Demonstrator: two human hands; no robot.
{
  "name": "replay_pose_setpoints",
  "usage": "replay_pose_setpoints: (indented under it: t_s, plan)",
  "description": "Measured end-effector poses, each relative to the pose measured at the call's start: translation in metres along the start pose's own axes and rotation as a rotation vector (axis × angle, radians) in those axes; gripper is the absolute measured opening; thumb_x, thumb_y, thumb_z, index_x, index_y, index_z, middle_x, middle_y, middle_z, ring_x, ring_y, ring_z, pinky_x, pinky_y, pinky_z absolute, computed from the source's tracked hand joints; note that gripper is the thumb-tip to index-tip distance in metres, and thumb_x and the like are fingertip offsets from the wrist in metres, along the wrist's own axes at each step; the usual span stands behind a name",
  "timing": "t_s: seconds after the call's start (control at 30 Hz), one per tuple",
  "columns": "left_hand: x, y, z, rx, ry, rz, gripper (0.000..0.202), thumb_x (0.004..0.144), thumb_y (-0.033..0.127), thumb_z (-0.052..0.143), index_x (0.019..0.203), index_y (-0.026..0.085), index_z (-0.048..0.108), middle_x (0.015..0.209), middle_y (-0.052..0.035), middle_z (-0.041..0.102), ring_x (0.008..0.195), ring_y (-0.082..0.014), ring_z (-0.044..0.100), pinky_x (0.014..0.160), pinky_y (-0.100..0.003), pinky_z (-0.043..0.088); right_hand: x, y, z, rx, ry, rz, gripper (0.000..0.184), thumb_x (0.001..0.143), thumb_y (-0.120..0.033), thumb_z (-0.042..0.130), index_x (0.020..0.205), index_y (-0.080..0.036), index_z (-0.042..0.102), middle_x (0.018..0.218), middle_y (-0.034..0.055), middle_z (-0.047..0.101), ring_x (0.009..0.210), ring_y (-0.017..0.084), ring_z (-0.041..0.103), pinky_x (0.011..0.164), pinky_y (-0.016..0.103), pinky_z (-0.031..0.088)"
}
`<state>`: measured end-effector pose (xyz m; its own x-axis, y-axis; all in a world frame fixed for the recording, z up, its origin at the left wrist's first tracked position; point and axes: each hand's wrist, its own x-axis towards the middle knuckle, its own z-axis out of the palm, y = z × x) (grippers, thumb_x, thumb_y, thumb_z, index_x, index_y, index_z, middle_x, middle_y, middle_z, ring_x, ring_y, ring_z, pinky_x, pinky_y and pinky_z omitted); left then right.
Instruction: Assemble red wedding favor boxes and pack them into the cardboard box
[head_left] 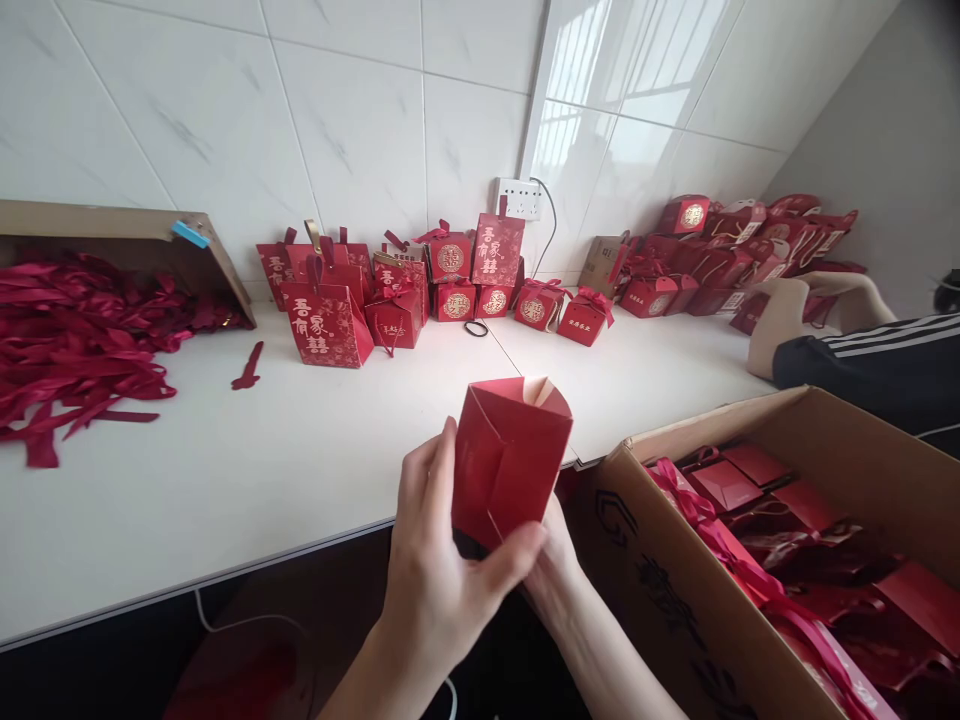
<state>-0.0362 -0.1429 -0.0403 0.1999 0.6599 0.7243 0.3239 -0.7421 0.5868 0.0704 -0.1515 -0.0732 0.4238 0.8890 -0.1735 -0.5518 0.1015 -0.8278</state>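
Note:
A red paper box [514, 455], half folded with its top flaps open, is held up over the front edge of the white table [225, 480]. My left hand [439, 570] grips it from the left, thumb pressed against its lower corner. My right hand [559, 560] is mostly hidden behind the box and holds it from below. Both hands are closed on the box.
Finished red gift boxes [330, 320] stand in a row along the tiled wall, more piled at the back right [720, 250]. A heap of red ribbons [67, 340] spills from a cardboard box at left. An open carton [750, 560] of flat red boxes sits at right. Another person's arm [832, 330] rests on the table.

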Motion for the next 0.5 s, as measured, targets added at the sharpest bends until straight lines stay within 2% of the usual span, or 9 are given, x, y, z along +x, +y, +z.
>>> replay_pose_setpoints:
  t_s: [0.07,0.1,0.2,0.3,0.37,0.43,0.5]
  plan:
    - [-0.001,0.002,0.001,0.081,0.023,0.010,0.087,0.071,0.048,0.069,0.141,0.015,0.029,0.117,-0.0154,0.047,0.110,-0.0284,0.051,0.083,-0.039,0.054,-0.002,-0.003,0.001,-0.082,0.095,-0.003,0.026,0.078,-0.041,0.064,0.084,-0.017,0.070,0.068,0.0045,0.068,0.071,0.022,0.065,0.065,0.033,0.055]
    - [-0.001,0.002,0.001,0.083,0.026,-0.001,0.087,0.070,0.046,0.071,0.140,0.015,0.029,0.117,-0.0154,0.047,0.110,-0.0282,0.051,0.083,-0.039,0.054,-0.001,-0.004,0.001,-0.102,0.135,-0.017,0.025,0.078,-0.041,0.064,0.078,-0.016,0.069,0.062,0.0033,0.066,0.064,0.021,0.063,0.060,0.032,0.053]
    - [-0.001,-0.002,-0.002,-0.082,-0.073,-0.099,0.071,0.074,0.029,0.066,0.136,0.018,0.034,0.117,-0.0130,0.051,0.108,-0.0255,0.054,0.087,-0.038,0.053,0.004,-0.010,-0.004,-0.027,0.181,-0.144,0.025,0.076,-0.042,0.066,0.069,-0.018,0.063,0.053,-0.0018,0.058,0.049,0.014,0.053,0.049,0.026,0.047]
    - [-0.005,-0.010,-0.005,-0.336,-0.262,-0.294,0.057,0.074,0.024,0.064,0.127,0.020,0.043,0.113,-0.0103,0.059,0.102,-0.0244,0.061,0.086,-0.037,0.055,0.009,-0.021,-0.014,0.023,0.151,-0.352,0.026,0.073,-0.044,0.068,0.076,-0.020,0.062,0.063,-0.0030,0.062,0.054,0.011,0.055,0.053,0.022,0.047]
    - [-0.011,-0.012,-0.005,-0.504,-0.336,-0.422,0.046,0.075,0.026,0.064,0.119,0.020,0.052,0.108,-0.0092,0.065,0.098,-0.0248,0.064,0.084,-0.036,0.056,0.008,-0.032,-0.019,-0.084,0.119,-0.454,0.027,0.073,-0.044,0.070,0.082,-0.020,0.063,0.072,-0.0018,0.066,0.061,0.011,0.059,0.058,0.021,0.049]
    - [-0.021,-0.009,0.000,-0.651,-0.317,-0.547,0.039,0.075,0.030,0.066,0.112,0.019,0.059,0.107,-0.0085,0.067,0.100,-0.0260,0.065,0.087,-0.037,0.055,0.002,-0.043,-0.021,-0.255,0.100,-0.487,0.025,0.073,-0.042,0.070,0.085,-0.020,0.066,0.076,-0.0004,0.068,0.065,0.012,0.061,0.060,0.021,0.050]
    - [-0.034,-0.004,0.007,-0.746,-0.238,-0.674,0.042,0.072,0.035,0.069,0.110,0.019,0.061,0.109,-0.0079,0.068,0.104,-0.0270,0.063,0.091,-0.038,0.054,-0.006,-0.051,-0.019,-0.414,0.099,-0.482,0.023,0.075,-0.040,0.069,0.087,-0.020,0.067,0.078,0.0005,0.070,0.067,0.014,0.063,0.059,0.020,0.050]
